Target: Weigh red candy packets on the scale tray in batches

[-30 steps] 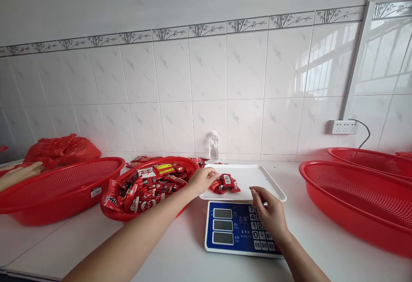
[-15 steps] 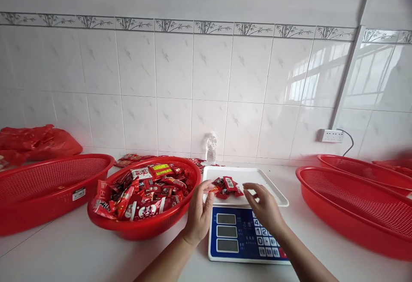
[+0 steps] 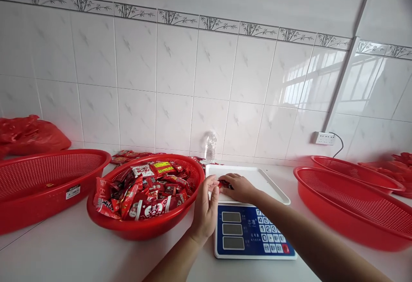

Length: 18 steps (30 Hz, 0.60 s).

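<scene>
Two bare hands are at the small red packets [image 3: 225, 184] on the white tray [image 3: 265, 184]. Since the earlier frame, the right hand [image 3: 237, 186] has moved from beside the packets to over them, and now covers most of them; its fingers are bent downward, and whether they grip cannot be told. The left hand [image 3: 205, 208] stays upright at the tray's near left corner, thumb apart and fingers partly open, tips close to the packets; contact cannot be confirmed. Behind the keypad scale [image 3: 257, 230], the tray lies on the pale worktop [image 3: 80, 250]. A filled red basket [image 3: 141, 230] of packets stands to the left, beside another red basket [image 3: 35, 204]; two more baskets [image 3: 341, 230] stand to the right. A clear bottle [image 3: 210, 147] stands near the white tiled wall [image 3: 174, 59], which carries a bamboo-patterned border [image 3: 180, 19] and a socket strip [image 3: 325, 138].
</scene>
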### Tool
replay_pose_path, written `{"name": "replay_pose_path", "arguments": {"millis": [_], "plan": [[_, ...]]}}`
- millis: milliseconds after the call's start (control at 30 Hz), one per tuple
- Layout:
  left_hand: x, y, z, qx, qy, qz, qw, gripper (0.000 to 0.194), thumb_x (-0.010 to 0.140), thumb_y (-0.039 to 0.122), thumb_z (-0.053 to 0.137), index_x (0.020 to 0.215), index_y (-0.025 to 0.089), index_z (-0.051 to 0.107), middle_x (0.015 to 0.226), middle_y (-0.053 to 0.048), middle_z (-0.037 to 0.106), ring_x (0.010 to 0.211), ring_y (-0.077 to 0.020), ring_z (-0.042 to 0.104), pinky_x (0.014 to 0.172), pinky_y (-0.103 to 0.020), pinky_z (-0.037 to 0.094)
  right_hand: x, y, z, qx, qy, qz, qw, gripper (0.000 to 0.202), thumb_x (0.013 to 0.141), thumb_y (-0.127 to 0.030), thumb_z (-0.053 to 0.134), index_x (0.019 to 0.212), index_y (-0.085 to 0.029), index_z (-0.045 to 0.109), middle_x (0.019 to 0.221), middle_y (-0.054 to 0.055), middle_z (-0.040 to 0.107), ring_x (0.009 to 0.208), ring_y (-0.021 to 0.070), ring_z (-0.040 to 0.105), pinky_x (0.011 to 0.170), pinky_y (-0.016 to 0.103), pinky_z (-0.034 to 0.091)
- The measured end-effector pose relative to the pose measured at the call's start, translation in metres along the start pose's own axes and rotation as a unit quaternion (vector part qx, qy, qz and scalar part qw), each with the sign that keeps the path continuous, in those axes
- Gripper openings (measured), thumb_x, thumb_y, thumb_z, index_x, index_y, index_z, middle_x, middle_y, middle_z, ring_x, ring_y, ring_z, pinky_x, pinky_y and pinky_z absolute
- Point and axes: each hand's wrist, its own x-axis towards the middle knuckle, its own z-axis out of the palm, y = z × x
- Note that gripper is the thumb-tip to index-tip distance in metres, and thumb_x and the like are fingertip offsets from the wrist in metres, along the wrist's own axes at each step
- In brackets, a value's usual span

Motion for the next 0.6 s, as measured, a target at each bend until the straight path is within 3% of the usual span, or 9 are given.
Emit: {"name": "replay_pose_path", "arguments": {"millis": [200,367,467,600], "plan": [[0.0,0.004,-0.001,0.016,-0.006,0.011,1.0,0.032,0.098,0.038,0.037,0.124,0.022,0.046,0.111,-0.008,0.058,0.103,-0.0193,0.056,0.091,-0.037,0.045,0.005,0.013,-0.001,-0.005,0.096,0.028,0.995,0.029,0.091,-0.041,0.05,0.106,-0.023,0.068,0.102,0.008,0.066,0.095,0.0227,0.061,0.082,0.032,0.043],[0.0,0.001,-0.001,0.023,-0.015,0.002,1.0,0.033,0.098,0.039,0.036,0.125,0.022,0.044,0.111,-0.008,0.057,0.103,-0.0191,0.056,0.092,-0.038,0.045,0.01,0.025,-0.008,0.067,0.18,0.066,0.979,0.03,0.091,-0.044,0.048,0.102,-0.027,0.069,0.096,0.005,0.066,0.084,0.0184,0.064,0.074,0.028,0.047],[0.0,-0.001,-0.001,0.022,-0.018,-0.001,1.0,0.032,0.098,0.039,0.036,0.125,0.022,0.044,0.112,-0.008,0.057,0.105,-0.0196,0.055,0.093,-0.038,0.044,0.013,0.038,-0.018,0.14,0.234,0.112,0.956,0.035,0.091,-0.048,0.044,0.102,-0.025,0.068,0.097,0.004,0.067,0.072,0.0153,0.066,0.059,0.024,0.049],[0.002,-0.004,-0.001,0.02,-0.019,0.0,1.0,0.032,0.098,0.039,0.036,0.124,0.023,0.045,0.111,-0.008,0.058,0.106,-0.0203,0.056,0.093,-0.039,0.044,0.01,0.066,-0.035,0.224,0.301,0.191,0.907,0.04,0.089,-0.051,0.047,0.101,-0.018,0.067,0.082,0.004,0.068,0.064,0.0145,0.065,0.048,0.022,0.046]]}}
